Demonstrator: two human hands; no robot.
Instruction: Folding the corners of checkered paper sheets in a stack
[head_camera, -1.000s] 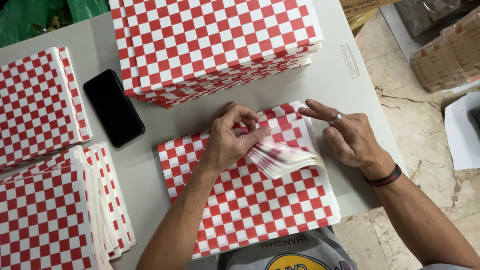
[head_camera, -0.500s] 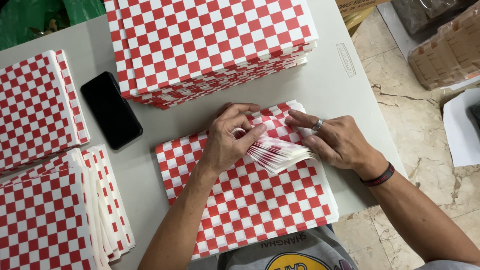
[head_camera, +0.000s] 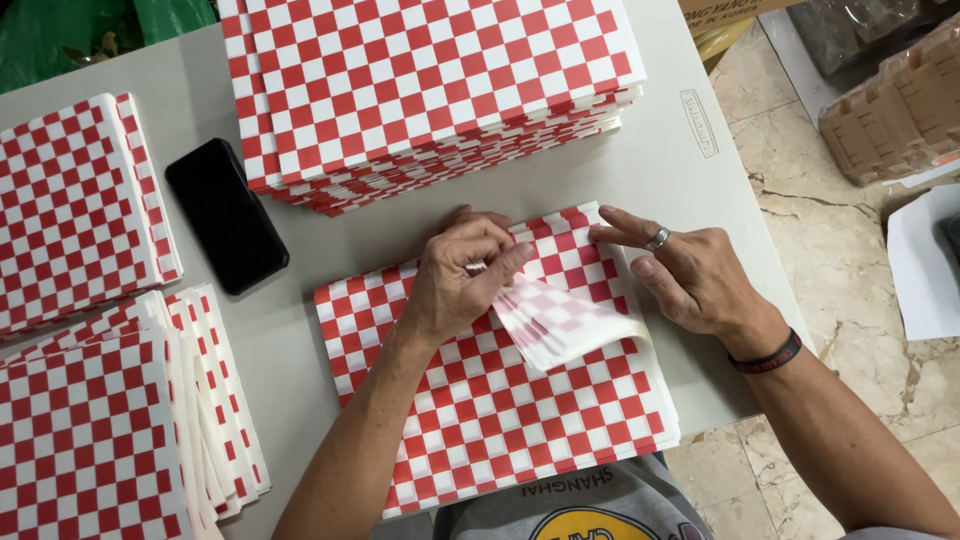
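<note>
Head view: since the earlier frame, the right hand had shifted left onto the checkered paper stack, fingers extended flat. The left hand pinched the lifted sheet corners at the stack's upper middle, on the grey table.

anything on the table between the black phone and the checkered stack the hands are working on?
Nothing: in the head view, only bare grey table separates the black phone from the near checkered stack, where the left hand lifts a sheaf of corners.
</note>
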